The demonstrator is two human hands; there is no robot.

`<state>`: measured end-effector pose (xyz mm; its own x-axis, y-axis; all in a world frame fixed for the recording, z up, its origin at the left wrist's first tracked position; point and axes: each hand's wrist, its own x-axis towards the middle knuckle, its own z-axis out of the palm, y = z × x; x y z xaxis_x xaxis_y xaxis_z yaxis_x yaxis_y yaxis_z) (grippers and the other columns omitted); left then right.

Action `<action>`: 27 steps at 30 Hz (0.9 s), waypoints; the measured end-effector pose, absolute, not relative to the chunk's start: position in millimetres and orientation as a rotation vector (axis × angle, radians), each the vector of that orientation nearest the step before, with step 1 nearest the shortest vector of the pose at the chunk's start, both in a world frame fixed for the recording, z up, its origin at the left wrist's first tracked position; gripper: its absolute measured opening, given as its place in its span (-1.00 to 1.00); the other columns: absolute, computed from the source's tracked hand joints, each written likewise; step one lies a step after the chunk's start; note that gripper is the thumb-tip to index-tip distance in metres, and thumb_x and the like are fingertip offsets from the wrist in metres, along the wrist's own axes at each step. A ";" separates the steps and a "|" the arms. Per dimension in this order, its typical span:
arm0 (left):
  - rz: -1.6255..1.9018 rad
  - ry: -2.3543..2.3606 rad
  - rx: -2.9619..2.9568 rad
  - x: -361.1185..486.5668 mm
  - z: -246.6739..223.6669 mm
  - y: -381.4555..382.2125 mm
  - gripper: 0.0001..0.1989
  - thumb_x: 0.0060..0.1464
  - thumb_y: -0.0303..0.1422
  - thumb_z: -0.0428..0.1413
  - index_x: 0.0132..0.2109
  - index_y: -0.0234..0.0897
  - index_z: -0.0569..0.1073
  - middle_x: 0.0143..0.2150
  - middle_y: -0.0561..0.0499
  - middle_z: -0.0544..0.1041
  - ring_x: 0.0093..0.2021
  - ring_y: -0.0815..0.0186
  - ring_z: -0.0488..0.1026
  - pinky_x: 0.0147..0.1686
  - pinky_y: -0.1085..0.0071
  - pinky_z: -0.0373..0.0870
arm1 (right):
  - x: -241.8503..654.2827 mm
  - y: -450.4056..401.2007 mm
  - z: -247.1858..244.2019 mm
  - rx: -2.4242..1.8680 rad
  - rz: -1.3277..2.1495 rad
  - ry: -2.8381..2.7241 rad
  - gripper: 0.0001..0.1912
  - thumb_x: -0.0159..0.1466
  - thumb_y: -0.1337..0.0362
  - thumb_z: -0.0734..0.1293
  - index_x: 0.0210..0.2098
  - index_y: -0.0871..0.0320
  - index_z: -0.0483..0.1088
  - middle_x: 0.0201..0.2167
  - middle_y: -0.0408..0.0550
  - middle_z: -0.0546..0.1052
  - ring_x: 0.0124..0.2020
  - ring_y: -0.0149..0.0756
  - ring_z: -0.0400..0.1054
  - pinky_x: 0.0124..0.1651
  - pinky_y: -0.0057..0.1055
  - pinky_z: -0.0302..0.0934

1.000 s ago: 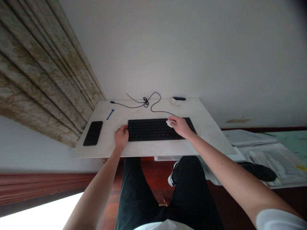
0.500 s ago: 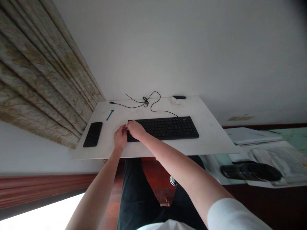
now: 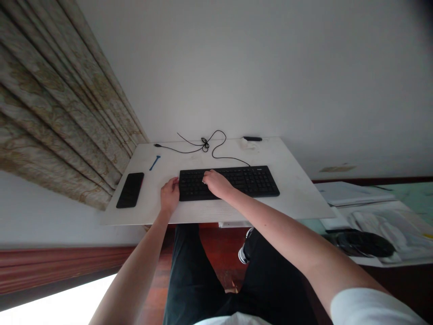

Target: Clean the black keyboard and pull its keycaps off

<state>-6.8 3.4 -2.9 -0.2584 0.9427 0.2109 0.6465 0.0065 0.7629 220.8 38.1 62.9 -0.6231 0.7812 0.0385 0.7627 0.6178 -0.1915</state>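
"In the head view, where is the black keyboard [image 3: 259,181]?"

"Flat on the white desk [image 3: 299,194], its thin cable [image 3: 205,145] running back into a looped bundle."

"And the right hand [image 3: 217,183]?"

"Over the keys, left of the middle, fingers curled in a pinch round a white wad [image 3: 204,181] that barely shows."

"The left hand [image 3: 169,194]?"

"At the keyboard's left end, fingertips at the edge; whether they grip it, one cannot tell."

"Nearby?"

"A dark smartphone [image 3: 130,190] and a slim blue tool [image 3: 154,163], both farther left."
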 end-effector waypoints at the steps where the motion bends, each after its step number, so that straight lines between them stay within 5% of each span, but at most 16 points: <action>1: 1.128 1.935 1.639 -6.6 -2.8 3.7 -0.63 0.19 -0.44 -0.02 0.07 -0.24 0.53 -0.05 -0.09 0.65 0.00 0.18 0.58 0.14 0.18 0.45 | 225.6 39.2 61.7 -1.315 0.249 -2.699 -0.69 0.34 0.57 0.22 -0.27 0.26 0.60 -0.20 0.12 0.57 -0.10 -0.18 0.39 -0.02 -0.33 0.24; 12: 1.125 1.959 1.673 -6.5 -0.1 4.0 -0.63 0.18 -0.42 -0.03 0.07 -0.24 0.53 -0.06 -0.10 0.65 0.00 0.15 0.58 0.13 0.17 0.45 | 150.3 49.3 41.0 -1.184 0.613 -2.357 -0.69 0.33 0.54 0.23 -0.13 0.21 0.59 -0.13 0.05 0.60 -0.06 -0.25 0.43 0.08 -0.35 0.23; 18: 1.109 1.939 1.688 -8.1 0.3 3.2 -0.62 0.19 -0.41 -0.04 0.09 -0.24 0.51 -0.05 -0.10 0.64 -0.02 0.15 0.58 0.11 0.17 0.47 | 122.6 44.1 54.6 -1.157 0.427 -2.604 -0.72 0.41 0.48 0.19 -0.12 0.33 0.55 -0.10 0.17 0.56 -0.03 -0.17 0.38 0.00 -0.33 0.25; 27: 1.121 1.932 1.653 -6.6 0.6 2.7 -0.63 0.19 -0.41 -0.03 0.08 -0.22 0.52 -0.05 -0.08 0.65 0.02 0.17 0.58 0.14 0.17 0.46 | 201.2 50.2 63.5 -1.211 0.263 -2.756 -0.76 0.37 0.51 0.24 -0.26 0.27 0.55 -0.19 0.12 0.57 -0.11 -0.19 0.42 -0.01 -0.33 0.24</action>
